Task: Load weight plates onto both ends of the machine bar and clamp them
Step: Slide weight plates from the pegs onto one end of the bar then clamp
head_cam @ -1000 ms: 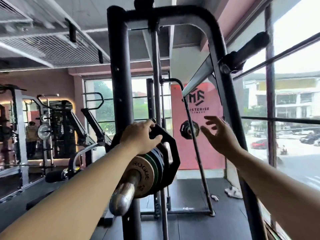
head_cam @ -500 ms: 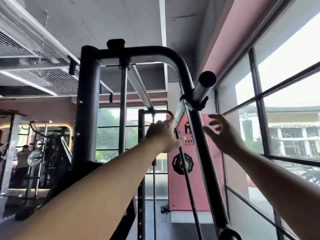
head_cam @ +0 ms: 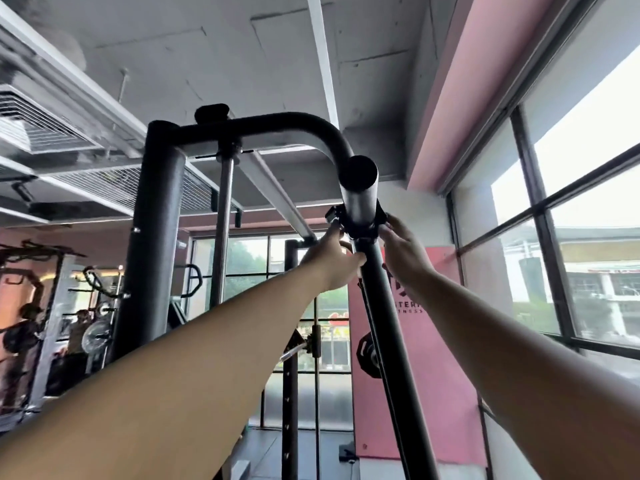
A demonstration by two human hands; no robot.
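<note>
I look up at the black machine frame (head_cam: 162,216). A grey storage peg (head_cam: 360,188) sticks out toward me from the slanted right upright (head_cam: 388,320), and a black collar clamp (head_cam: 358,221) sits around its base. My left hand (head_cam: 332,261) grips the clamp from the left, at its lever. My right hand (head_cam: 403,252) holds the clamp's right side with the fingers curled on it. A black weight plate (head_cam: 366,355) on the far end of the bar shows low behind the upright. The near bar end and its plates are out of view.
Large windows (head_cam: 554,258) run along the right, close to the frame. A pink banner (head_cam: 415,375) stands behind the upright. Other racks and people fill the left background (head_cam: 52,323). A chrome guide rod (head_cam: 223,230) runs vertically inside the frame.
My view has tilted up from the loaded bar end to the top of the frame. Both hands rose from near the plates and closed on the clamp on the peg.
</note>
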